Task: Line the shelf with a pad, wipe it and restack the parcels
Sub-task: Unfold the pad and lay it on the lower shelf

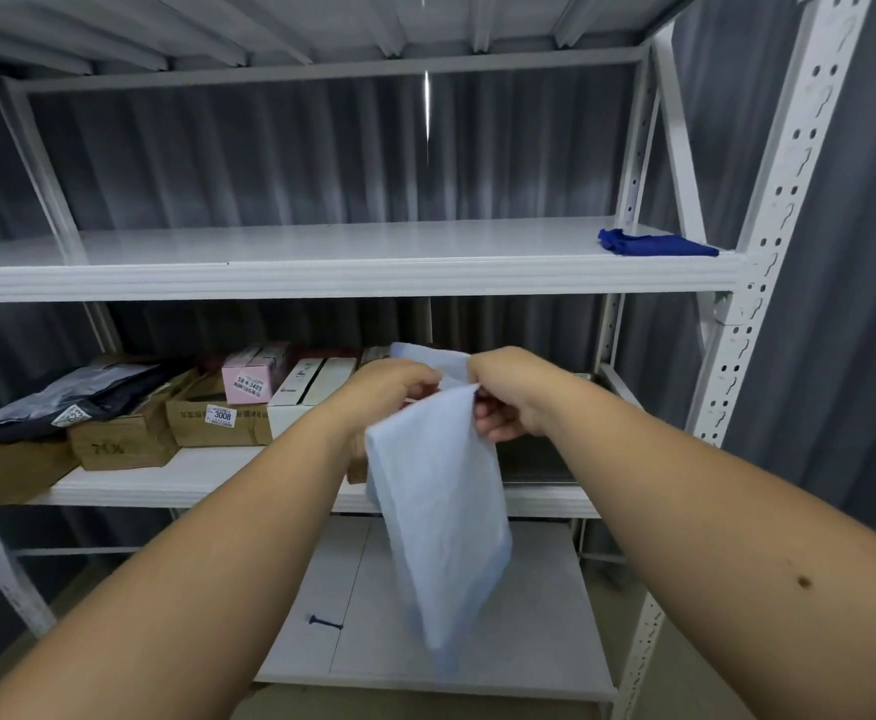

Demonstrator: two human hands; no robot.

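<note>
Head view: left hand (394, 384) and right hand (508, 394) pinch folded pad (438, 511); shelf (321, 246) unlined, unwiped; parcels (176, 407) unstacked below

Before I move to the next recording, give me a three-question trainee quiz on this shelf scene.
1. True or false: both hands grip the pale blue pad.
2. Where does the dark blue cloth lie? A) right end of the upper shelf B) among the parcels C) bottom shelf
3. Fill in: the cardboard and pink parcels sit on the ____ shelf.

Key
1. True: the left hand and right hand pinch its top edge, and it hangs folded.
2. A, on the upper shelf.
3. Middle.
</note>
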